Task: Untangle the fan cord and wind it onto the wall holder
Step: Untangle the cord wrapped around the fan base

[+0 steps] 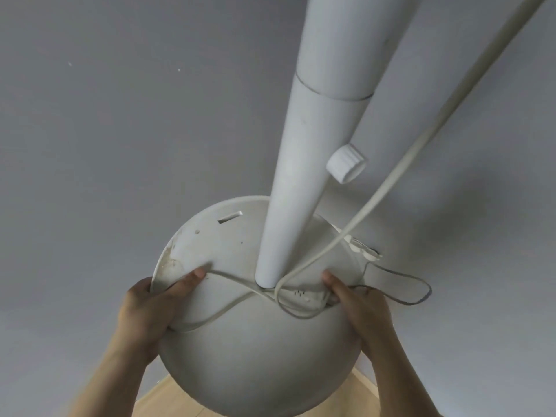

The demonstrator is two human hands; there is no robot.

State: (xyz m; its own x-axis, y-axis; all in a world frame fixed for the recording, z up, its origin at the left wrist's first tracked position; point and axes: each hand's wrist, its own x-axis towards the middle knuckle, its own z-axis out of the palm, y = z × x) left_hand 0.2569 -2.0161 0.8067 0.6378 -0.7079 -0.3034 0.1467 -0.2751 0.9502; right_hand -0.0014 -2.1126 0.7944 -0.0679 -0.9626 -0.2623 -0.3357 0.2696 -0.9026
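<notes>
A white pedestal fan stands against a grey wall; its round base [255, 356] fills the lower middle and its pole [304, 176] rises toward me. The white cord [388, 182] comes down from the upper right, loops around the foot of the pole and crosses the base toward the left. My left hand [150, 311] grips the left rim of the base, thumb on top over the cord. My right hand [355, 305] holds the right rim where the cord loop [298, 311] lies. A thinner grey cord loop [421, 293] lies right of the base. No wall holder shows.
A white height knob [346, 162] sticks out of the pole on the right. A small white clip or plug [364, 249] lies behind the base's right edge. Wooden floor [168, 395] shows at the bottom, beneath the base.
</notes>
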